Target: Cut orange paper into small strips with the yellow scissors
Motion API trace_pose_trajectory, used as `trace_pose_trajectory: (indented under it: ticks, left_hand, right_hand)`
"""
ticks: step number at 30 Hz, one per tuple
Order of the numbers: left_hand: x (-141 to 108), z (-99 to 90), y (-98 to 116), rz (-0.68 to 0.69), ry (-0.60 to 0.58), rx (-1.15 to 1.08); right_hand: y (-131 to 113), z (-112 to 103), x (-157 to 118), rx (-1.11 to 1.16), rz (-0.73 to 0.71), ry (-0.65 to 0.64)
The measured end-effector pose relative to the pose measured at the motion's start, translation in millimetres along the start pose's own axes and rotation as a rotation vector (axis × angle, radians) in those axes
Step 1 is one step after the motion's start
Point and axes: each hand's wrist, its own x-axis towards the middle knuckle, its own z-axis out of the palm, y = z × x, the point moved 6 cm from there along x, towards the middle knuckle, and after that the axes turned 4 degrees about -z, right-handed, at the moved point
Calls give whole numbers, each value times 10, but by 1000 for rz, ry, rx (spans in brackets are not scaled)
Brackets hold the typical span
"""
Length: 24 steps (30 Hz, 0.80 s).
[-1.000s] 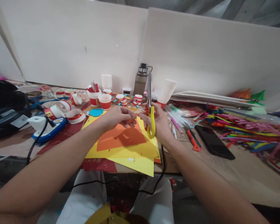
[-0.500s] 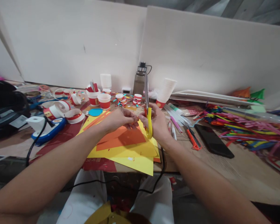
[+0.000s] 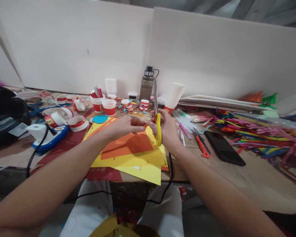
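Observation:
My right hand (image 3: 166,130) is closed round the yellow-handled scissors (image 3: 158,130), whose blades point up and away. Just to its left, my left hand (image 3: 125,126) hovers above the papers with its fingers curled together; anything between them is too small to make out. Beneath both hands lie an orange sheet (image 3: 128,146) and several yellow sheets (image 3: 148,172). A blue paper disc (image 3: 100,119) rests at the back left of the sheets.
Paper cups (image 3: 109,107), a water bottle (image 3: 146,86) and a cup stack (image 3: 175,95) stand behind. Rightward lie markers (image 3: 185,131), an orange cutter (image 3: 203,147), a phone (image 3: 225,148) and colourful pipe cleaners (image 3: 259,135). A blue power strip (image 3: 50,140) sits left.
The fingertips of my left hand have moved slightly apart from my right hand and lie flatter. The scissors stay in my right hand. The view has shifted slightly.

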Motion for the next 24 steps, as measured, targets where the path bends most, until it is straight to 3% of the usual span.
trace_pose_trajectory:
  ticks: [5,19,24]
  left_hand:
    - [1,-53,-8,-1,124,67]
    - [-4,-24,29,-5,77,-98]
    - [32,-130,6,-33,157,-336]
  right_hand:
    - [29,57,-10,-21,-24,-44]
    - [-34,94,-51,25,-126,-85]
    - [-25,103,-78,-22,-146,-130]
